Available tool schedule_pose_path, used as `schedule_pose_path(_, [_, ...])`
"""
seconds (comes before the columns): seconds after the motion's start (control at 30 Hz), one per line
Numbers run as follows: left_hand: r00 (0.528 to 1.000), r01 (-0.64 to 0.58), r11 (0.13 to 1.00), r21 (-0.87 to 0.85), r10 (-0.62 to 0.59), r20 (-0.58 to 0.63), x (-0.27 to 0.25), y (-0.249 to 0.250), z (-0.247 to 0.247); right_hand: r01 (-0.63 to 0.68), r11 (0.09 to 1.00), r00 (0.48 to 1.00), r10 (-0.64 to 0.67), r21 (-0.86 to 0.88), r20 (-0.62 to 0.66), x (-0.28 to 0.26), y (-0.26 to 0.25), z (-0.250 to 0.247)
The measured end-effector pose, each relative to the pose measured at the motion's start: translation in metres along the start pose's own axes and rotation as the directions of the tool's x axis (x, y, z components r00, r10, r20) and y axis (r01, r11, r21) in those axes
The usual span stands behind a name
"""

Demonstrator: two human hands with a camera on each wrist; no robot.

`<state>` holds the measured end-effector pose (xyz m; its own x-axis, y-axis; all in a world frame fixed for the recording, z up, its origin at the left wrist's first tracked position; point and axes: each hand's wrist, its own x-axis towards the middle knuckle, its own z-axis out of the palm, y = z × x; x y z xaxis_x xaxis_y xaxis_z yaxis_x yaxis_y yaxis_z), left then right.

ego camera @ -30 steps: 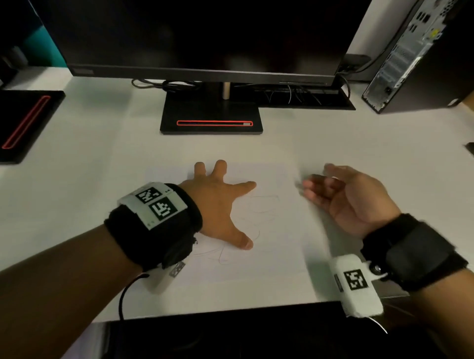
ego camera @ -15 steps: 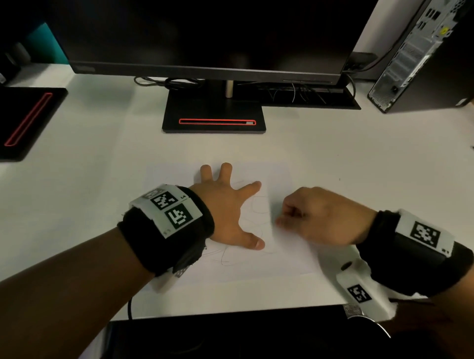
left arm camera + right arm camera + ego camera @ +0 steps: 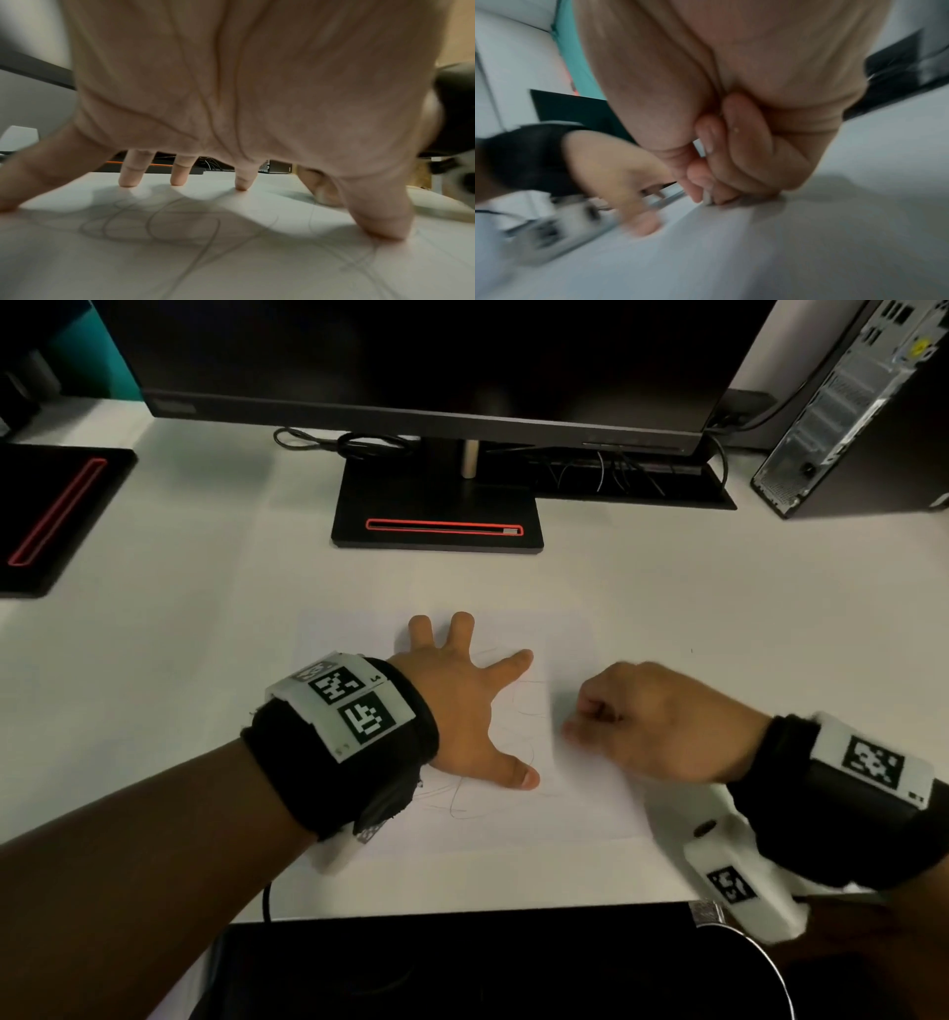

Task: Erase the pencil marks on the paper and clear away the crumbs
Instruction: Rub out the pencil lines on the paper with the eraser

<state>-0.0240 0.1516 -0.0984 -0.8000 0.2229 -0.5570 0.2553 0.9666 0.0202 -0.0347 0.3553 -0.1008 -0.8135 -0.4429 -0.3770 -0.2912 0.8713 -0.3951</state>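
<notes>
A white sheet of paper (image 3: 580, 803) lies on the desk, with faint pencil scribbles (image 3: 529, 706) looping across its middle. My left hand (image 3: 482, 716) presses on the sheet with its fingers straight and spread; the scribbles (image 3: 180, 227) run under its palm. Just to its right, my right hand (image 3: 572, 731) is curled knuckles-up with its fingertips down on the paper. In the right wrist view its thumb and fingers pinch a small white eraser (image 3: 707, 198) against the sheet. The head view hides the eraser. I see no crumbs.
A black monitor stand (image 3: 436, 526) with a red slot stands behind the paper, with cables (image 3: 349, 441) at its back. A computer tower (image 3: 847, 403) is at the far right and a second black base (image 3: 51, 516) at the far left. The desk's front edge (image 3: 462, 906) runs just below the paper.
My right hand turned over from palm-up beside the paper, curled its fingers and moved left onto the sheet. My left hand stayed pressed on the paper.
</notes>
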Motion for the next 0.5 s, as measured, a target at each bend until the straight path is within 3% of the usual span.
schedule_pose_path(0.07, [1.0,-0.001,1.0,-0.01,0.001,0.005,0.0,0.0,0.0,0.042,0.999,0.997,-0.041,-0.011,0.068,-0.003,-0.007,0.007])
schedule_pose_path(0.2, [1.0,0.002,1.0,-0.01,-0.001,0.008,-0.001,0.0,-0.001,-0.061,0.998,0.998,0.061,0.016,-0.03,0.007,0.006,-0.01])
schedule_pose_path(0.37, [1.0,0.003,1.0,-0.015,-0.003,0.0,-0.001,0.002,-0.001,0.023,1.0,0.998,-0.021,-0.022,0.063,0.006,-0.003,0.002])
schedule_pose_path(0.5, [1.0,0.003,1.0,-0.014,-0.003,-0.002,-0.002,0.002,0.0,-0.063,0.998,0.997,0.063,-0.001,-0.048,0.012,0.005,-0.011])
